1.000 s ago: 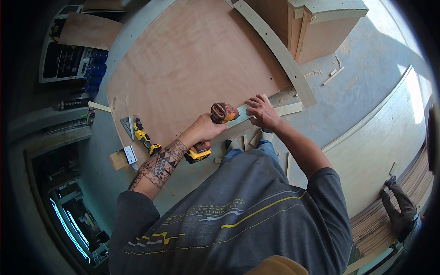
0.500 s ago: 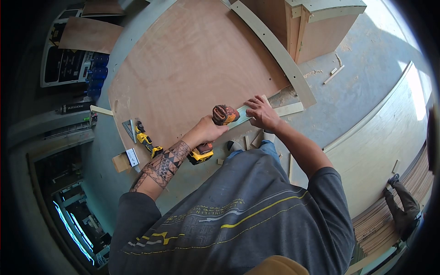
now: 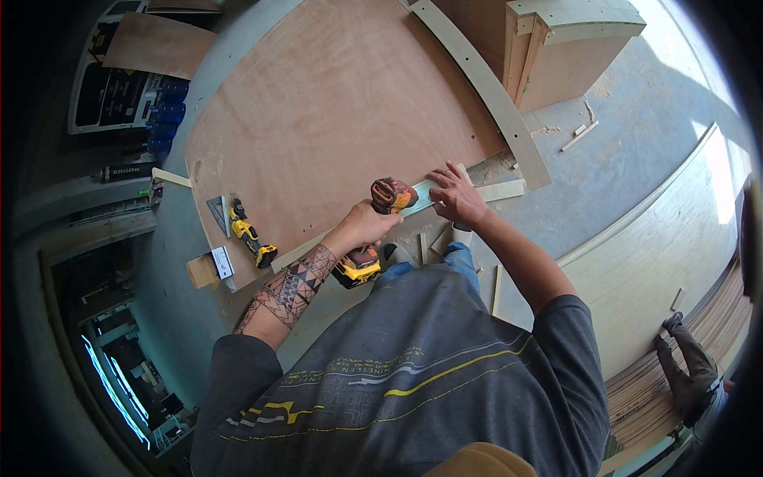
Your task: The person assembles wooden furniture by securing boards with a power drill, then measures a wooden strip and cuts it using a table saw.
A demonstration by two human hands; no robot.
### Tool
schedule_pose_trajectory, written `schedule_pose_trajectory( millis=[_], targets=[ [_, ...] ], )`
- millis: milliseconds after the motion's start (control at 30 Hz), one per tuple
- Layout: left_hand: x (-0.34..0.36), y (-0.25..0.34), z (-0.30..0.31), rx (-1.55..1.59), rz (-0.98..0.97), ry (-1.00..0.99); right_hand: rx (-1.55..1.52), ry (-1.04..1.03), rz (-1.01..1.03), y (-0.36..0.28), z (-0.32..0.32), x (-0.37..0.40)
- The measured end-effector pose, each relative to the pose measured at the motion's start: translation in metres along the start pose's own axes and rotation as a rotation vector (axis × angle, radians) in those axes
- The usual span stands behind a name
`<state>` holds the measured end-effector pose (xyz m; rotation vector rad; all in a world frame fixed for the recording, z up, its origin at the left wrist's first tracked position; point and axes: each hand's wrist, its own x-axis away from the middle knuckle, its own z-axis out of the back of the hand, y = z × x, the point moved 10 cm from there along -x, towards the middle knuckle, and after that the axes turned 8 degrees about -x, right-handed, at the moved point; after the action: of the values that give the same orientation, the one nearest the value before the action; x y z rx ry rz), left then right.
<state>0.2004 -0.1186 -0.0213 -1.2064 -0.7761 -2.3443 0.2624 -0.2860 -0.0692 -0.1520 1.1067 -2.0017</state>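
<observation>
My left hand point(image 3: 366, 224) is wrapped round the handle of an orange and dark cordless drill point(image 3: 392, 195). The drill's yellow battery point(image 3: 357, 273) shows below my wrist, and its front end points right. My right hand point(image 3: 458, 195) rests with fingers apart over a pale wood strip point(image 3: 502, 191) at the near edge of the large plywood panel point(image 3: 334, 119). A pale greenish stretch point(image 3: 420, 204) of the edge shows between the drill and my right hand. The drill's tip and what lies under my right palm are hidden.
A yellow and black power tool point(image 3: 253, 237), a set square point(image 3: 217, 215) and a small box point(image 3: 222, 263) lie on the panel's left corner. A curved wood strip point(image 3: 485, 79) lies along its right edge. A plywood structure point(image 3: 564, 60) stands at upper right; another person point(image 3: 690, 367) is at lower right.
The view has shifted slightly. My left hand still holds the drill, and my right hand stays over the strip, its fingers a little more spread.
</observation>
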Motion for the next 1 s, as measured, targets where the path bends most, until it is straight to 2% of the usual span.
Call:
schedule_pose_trajectory(
  millis=[100, 200, 233, 300, 333, 367, 433, 500, 567, 633, 700, 733, 767, 833, 867, 933, 967, 1000],
  targets=[
    [0.005, -0.019, -0.011, 0.068, -0.032, 0.023, 0.011, -0.020, -0.005, 0.000, 0.000, -0.001],
    [0.038, -0.033, -0.006, 0.112, -0.193, 0.167, -0.043, -0.061, -0.035, 0.004, -0.002, -0.002],
    [0.047, -0.053, -0.010, 0.149, -0.176, 0.202, -0.050, -0.074, -0.075, 0.007, -0.001, -0.002],
    [0.071, -0.077, -0.005, 0.050, -0.365, 0.366, -0.057, -0.152, -0.188, -0.001, -0.002, -0.012],
    [0.088, -0.090, -0.003, 0.108, -0.279, 0.237, -0.060, -0.212, -0.289, -0.002, -0.007, -0.020],
    [0.090, -0.121, -0.008, 0.152, -0.373, 0.360, -0.056, -0.126, -0.308, -0.006, -0.007, -0.030],
    [0.115, -0.163, -0.009, 0.120, -0.308, 0.371, -0.064, -0.019, -0.238, -0.031, -0.019, -0.069],
    [0.128, -0.228, -0.022, 0.271, -0.221, 0.425, -0.076, 0.022, -0.099, -0.086, -0.046, -0.120],
    [0.146, -0.284, -0.030, 0.214, -0.228, 0.505, -0.192, -0.046, -0.013, -0.153, -0.095, -0.174],
    [0.159, -0.338, -0.040, 0.241, -0.174, 0.525, -0.284, -0.175, 0.118, -0.252, -0.149, -0.223],
    [0.176, -0.403, -0.050, 0.420, 0.050, 0.484, -0.382, -0.326, 0.152, -0.327, -0.226, -0.257],
    [0.182, -0.432, -0.054, 0.435, 0.037, 0.502, -0.373, -0.375, 0.288, -0.377, -0.257, -0.273],
    [0.184, -0.462, -0.065, 0.467, 0.038, 0.509, -0.400, -0.436, 0.285, -0.409, -0.295, -0.288],
    [0.195, -0.517, -0.094, 0.514, 0.027, 0.511, -0.403, -0.551, 0.377, -0.455, -0.384, -0.318],
    [0.202, -0.544, -0.106, 0.552, 0.050, 0.551, -0.364, -0.539, 0.460, -0.482, -0.423, -0.332],
    [0.216, -0.579, -0.122, 0.596, 0.069, 0.595, -0.265, -0.523, 0.488, -0.504, -0.512, -0.361],
    [0.228, -0.601, -0.133, 0.633, 0.192, 0.558, -0.193, -0.519, 0.551, -0.507, -0.558, -0.374],
    [0.243, -0.622, -0.142, 0.663, 0.316, 0.516, -0.093, -0.522, 0.528, -0.509, -0.596, -0.385]
  ],
)
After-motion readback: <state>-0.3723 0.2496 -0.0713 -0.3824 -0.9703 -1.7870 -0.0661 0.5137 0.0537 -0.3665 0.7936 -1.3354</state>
